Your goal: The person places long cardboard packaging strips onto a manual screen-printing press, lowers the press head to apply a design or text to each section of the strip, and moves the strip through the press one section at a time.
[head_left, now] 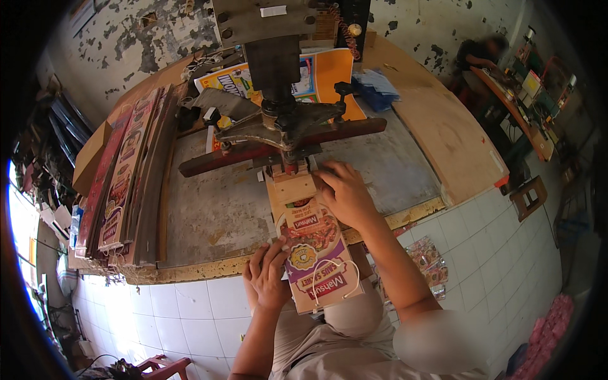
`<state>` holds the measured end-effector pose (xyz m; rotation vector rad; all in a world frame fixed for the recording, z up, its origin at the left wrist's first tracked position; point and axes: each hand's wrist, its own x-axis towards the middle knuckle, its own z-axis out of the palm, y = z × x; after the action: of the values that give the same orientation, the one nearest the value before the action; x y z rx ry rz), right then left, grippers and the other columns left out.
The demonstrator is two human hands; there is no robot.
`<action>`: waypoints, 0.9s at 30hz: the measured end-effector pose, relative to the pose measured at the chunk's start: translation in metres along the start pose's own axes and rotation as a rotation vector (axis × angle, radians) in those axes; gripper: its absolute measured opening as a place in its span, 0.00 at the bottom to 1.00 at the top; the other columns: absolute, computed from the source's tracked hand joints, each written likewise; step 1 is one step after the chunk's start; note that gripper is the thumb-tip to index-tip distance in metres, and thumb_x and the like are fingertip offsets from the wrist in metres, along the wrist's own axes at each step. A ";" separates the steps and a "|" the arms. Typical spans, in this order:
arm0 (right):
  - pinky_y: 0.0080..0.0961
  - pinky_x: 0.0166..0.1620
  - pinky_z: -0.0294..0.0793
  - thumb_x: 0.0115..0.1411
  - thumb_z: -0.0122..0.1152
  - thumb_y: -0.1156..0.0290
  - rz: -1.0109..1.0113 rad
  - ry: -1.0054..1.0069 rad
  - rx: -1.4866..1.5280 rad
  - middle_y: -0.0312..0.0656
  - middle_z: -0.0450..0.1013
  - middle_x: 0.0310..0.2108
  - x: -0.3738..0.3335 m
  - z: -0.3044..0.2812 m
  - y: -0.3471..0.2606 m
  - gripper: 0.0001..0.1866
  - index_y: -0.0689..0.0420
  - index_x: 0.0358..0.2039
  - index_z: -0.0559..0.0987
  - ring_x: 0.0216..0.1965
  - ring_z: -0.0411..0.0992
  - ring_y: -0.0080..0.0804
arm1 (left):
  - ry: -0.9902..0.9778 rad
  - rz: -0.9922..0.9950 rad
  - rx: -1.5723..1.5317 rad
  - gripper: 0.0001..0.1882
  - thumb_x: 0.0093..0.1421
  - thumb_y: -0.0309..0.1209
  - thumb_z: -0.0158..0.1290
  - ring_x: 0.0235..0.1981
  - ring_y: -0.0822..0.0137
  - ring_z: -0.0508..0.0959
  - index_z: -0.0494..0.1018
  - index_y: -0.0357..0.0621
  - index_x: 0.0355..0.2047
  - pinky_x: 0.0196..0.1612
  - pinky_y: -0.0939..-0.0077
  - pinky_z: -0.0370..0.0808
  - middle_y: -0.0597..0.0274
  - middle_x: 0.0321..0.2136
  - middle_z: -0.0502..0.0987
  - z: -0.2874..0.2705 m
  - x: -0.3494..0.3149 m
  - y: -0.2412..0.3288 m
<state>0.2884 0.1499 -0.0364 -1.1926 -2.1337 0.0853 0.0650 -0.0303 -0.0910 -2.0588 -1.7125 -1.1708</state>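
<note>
Under the iron press [278,120], glossy printed card stack [313,253] laid across the worn grey counter [215,209] edge, steadied by left hand [269,275], fingers flat, right hand [345,193] closed on its top end beside a wooden block [293,188].

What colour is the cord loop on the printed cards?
White, on the cord lying over the cards; head view shows it.

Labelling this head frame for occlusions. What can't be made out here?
- Far end of the printed card strip, head view: hidden under the wooden block and press head.
- Right hand fingertips: tucked beside the block, contact unclear.
- Left hand palm: turned away against the strip's edge.
- Press column top: cut by the frame edge.
- Stacked printed sheets: print too small, bent by the fisheye.
</note>
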 end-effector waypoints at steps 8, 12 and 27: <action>0.51 0.69 0.73 0.67 0.64 0.72 -0.011 0.001 -0.019 0.47 0.76 0.64 0.000 0.001 -0.004 0.22 0.57 0.61 0.85 0.65 0.72 0.52 | 0.004 0.007 0.008 0.20 0.64 0.35 0.70 0.66 0.58 0.78 0.77 0.55 0.54 0.71 0.59 0.59 0.70 0.64 0.86 -0.002 -0.001 -0.001; 0.51 0.69 0.73 0.67 0.63 0.73 -0.005 0.003 -0.016 0.47 0.76 0.63 -0.001 0.002 -0.003 0.22 0.57 0.61 0.85 0.66 0.72 0.52 | 0.004 0.014 0.006 0.20 0.64 0.36 0.70 0.66 0.57 0.78 0.77 0.54 0.55 0.70 0.58 0.60 0.69 0.64 0.85 -0.001 -0.001 -0.002; 0.49 0.62 0.80 0.69 0.74 0.68 -0.201 0.003 0.259 0.47 0.78 0.61 0.009 -0.019 -0.032 0.20 0.57 0.60 0.84 0.60 0.78 0.53 | 0.056 0.034 0.017 0.26 0.59 0.43 0.73 0.66 0.66 0.78 0.80 0.60 0.57 0.67 0.66 0.61 0.77 0.67 0.84 0.003 -0.001 -0.006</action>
<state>0.2729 0.1333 -0.0055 -0.8255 -2.1511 0.2614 0.0609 -0.0273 -0.0954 -2.0174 -1.6493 -1.1877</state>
